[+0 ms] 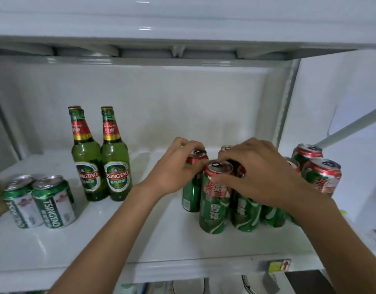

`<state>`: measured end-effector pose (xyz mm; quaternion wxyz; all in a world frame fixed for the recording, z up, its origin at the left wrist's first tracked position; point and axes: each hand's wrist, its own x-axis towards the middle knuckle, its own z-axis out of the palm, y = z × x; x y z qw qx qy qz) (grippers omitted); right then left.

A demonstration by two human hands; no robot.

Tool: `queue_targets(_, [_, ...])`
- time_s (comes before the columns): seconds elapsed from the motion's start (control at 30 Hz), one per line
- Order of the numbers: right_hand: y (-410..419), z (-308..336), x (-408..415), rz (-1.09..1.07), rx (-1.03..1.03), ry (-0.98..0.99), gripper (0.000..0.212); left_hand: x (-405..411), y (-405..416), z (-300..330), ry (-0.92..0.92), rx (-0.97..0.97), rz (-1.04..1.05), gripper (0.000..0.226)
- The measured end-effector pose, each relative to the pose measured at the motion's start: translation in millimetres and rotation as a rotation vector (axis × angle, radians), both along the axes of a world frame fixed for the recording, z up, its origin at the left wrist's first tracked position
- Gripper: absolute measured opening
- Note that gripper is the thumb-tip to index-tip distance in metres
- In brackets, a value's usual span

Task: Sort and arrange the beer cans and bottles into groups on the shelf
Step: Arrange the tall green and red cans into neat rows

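Observation:
Two green Tsingtao bottles (102,160) stand upright side by side at the left-middle of the white shelf (140,234). Short green-and-white Tsingtao cans (53,202) sit at the front left. Several tall green cans with red tops (214,198) cluster at the right. My left hand (176,168) grips the top of a rear tall can (192,183). My right hand (259,172) lies over the cluster, its fingers curled around the rim of a can behind the front one. Two more red-topped cans (322,177) stand at the far right.
The upper shelf's underside (161,54) hangs low above the bottles. A vertical metal post (286,107) marks the right rear corner. A small yellow and red label (279,266) sticks on the shelf's front edge. Items on a lower level show dimly below.

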<state>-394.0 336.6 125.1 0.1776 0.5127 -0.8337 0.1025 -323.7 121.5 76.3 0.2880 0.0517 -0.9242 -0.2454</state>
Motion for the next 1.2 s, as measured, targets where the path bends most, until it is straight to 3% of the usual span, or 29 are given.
queue_targets(0.13, [-2.5, -2.3, -5.6, 0.020, -0.031, -0.005, 0.065, 2.1, -16.5, 5.4, -0.039, -0.040, -0.091, 0.032])
queue_targets(0.27, [-2.7, -5.1, -6.5, 0.066, -0.119, -0.086, 0.062, 9.8, -26.4, 20.4, -0.163, 0.251, -0.260, 0.034])
queue_targets(0.37, [-2.5, -7.5, -4.4, 0.086, -0.173, -0.115, 0.058, 12.3, -26.6, 18.6, -0.163, 0.356, -0.303, 0.040])
queue_targets(0.53, [-2.3, -13.7, -3.8, 0.022, -0.147, -0.085, 0.070, 6.0, -17.9, 2.2, 0.012, 0.202, -0.210, 0.029])
queue_targets(0.7, [-6.7, -12.8, 1.7, -0.067, -0.038, -0.114, 0.067, 7.0, -26.2, 12.3, -0.056, 0.138, -0.239, 0.039])
queue_targets(0.87, [-12.0, -12.0, 0.4, -0.072, 0.018, -0.118, 0.066, 8.0, -31.7, -0.8, -0.074, 0.214, -0.229, 0.055])
queue_targets(0.97, [-15.9, -12.2, -3.3, -0.049, 0.022, -0.105, 0.068, 9.4, -33.7, -9.6, 0.004, 0.267, -0.208, 0.052])
queue_targets(1.2, [-36.2, -2.7, -5.3, 0.087, -0.104, -0.308, 0.063, 37.7, -52.2, -0.2, 0.013, 0.309, -0.092, 0.057])
